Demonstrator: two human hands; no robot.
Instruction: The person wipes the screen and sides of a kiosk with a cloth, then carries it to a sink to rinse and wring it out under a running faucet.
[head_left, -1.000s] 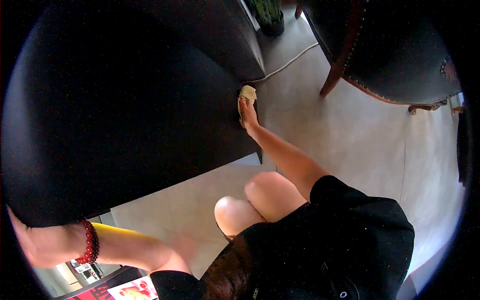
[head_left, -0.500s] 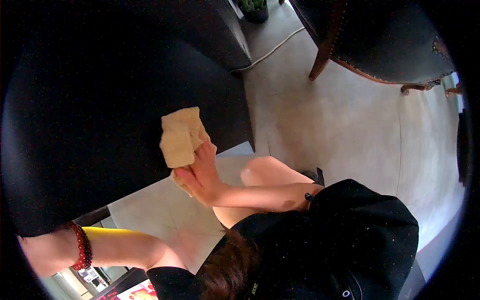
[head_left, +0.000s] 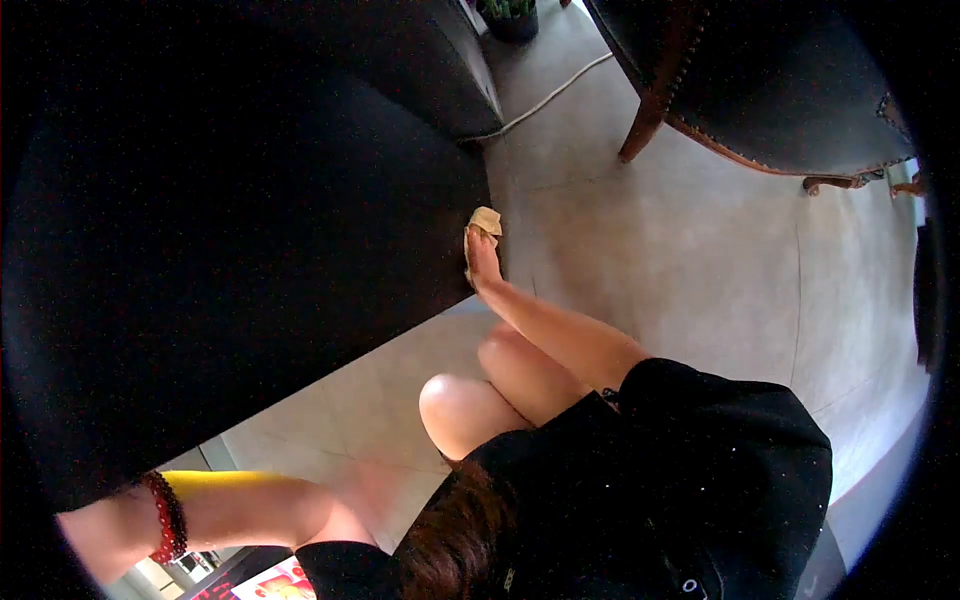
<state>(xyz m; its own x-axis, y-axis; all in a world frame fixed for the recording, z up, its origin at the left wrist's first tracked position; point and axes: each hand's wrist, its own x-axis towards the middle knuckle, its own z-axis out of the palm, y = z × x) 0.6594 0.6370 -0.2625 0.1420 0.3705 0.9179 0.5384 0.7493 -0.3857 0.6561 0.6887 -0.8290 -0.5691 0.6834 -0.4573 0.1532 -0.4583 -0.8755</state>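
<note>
My right hand (head_left: 484, 262) presses a folded tan cloth (head_left: 486, 220) against the lower right edge of a large black panel (head_left: 300, 250), close to the floor. The cloth sticks out past the fingers, which are partly hidden by it. At the lower left, my left hand (head_left: 95, 530) reaches up to the panel's near edge. A dark red beaded bracelet (head_left: 168, 518) circles that wrist. The left fingers are lost in the dark border of the view.
Pale grey floor (head_left: 690, 250) lies right of the panel. A dark chair (head_left: 780, 90) with wooden legs stands at the upper right. A white cable (head_left: 550, 97) runs over the floor near a potted plant (head_left: 512, 22). My bent knees (head_left: 455, 405) are below the panel.
My right hand has slid the cloth right and up across the black panel to its edge. The arm is stretched further out. My left hand has stayed in nearly the same place.
</note>
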